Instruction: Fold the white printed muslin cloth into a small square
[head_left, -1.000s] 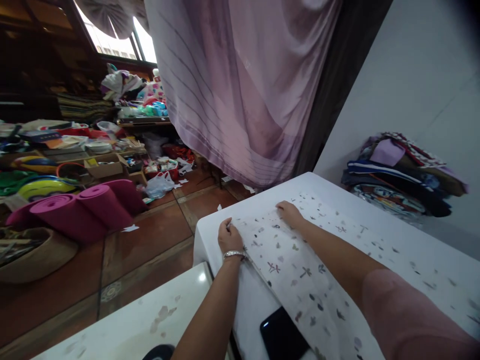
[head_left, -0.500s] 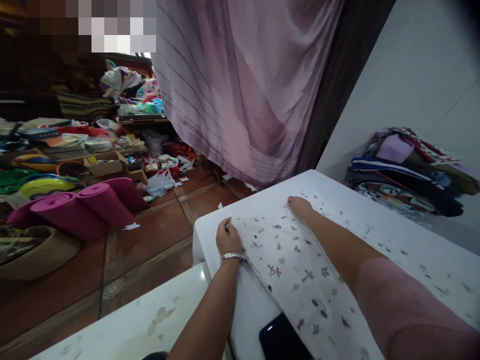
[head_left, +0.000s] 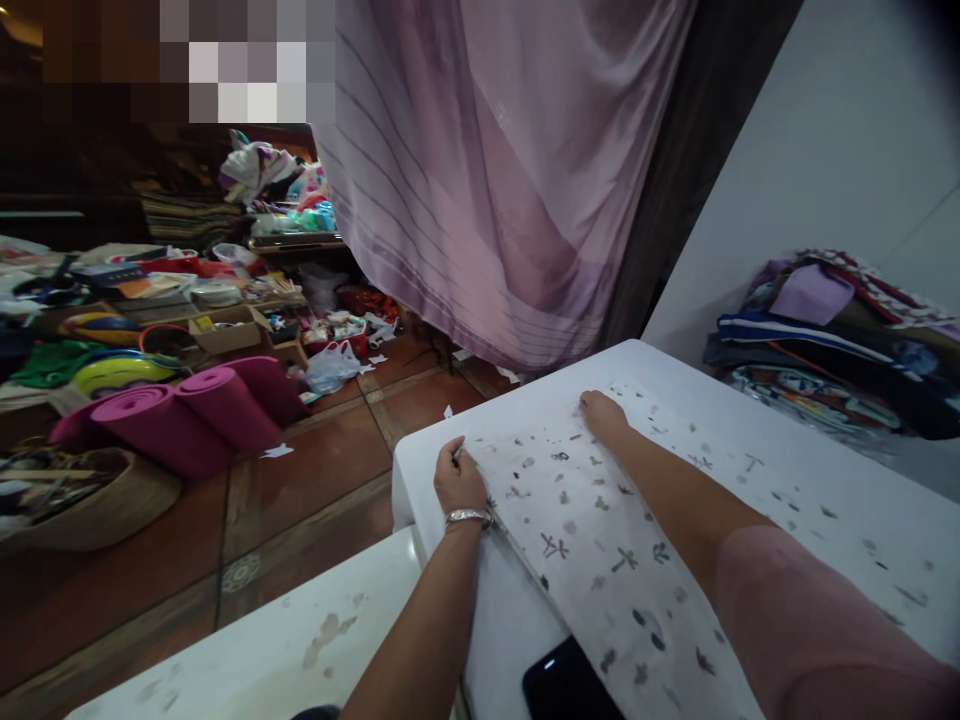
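A white cloth printed with small dark flowers (head_left: 600, 530) lies folded on a white table (head_left: 510, 620). My left hand (head_left: 459, 478), with a silver bracelet on its wrist, pinches the near-left corner of the cloth, fingers closed on the edge. My right hand (head_left: 602, 412) lies flat on the cloth's far edge, fingers pressed down and slightly curled; its arm stretches across the fabric.
A black phone (head_left: 566, 685) lies near the table's front edge. Folded clothes (head_left: 825, 350) are stacked at the right by the wall. A purple curtain (head_left: 495, 180) hangs ahead. Pink rolled mats (head_left: 187, 415) and clutter cover the tiled floor at left. A second white surface (head_left: 285, 650) adjoins below.
My right hand slid farther along the cloth's far edge, away from my left hand, spreading the fabric. My left hand kept its pinch on the corner.
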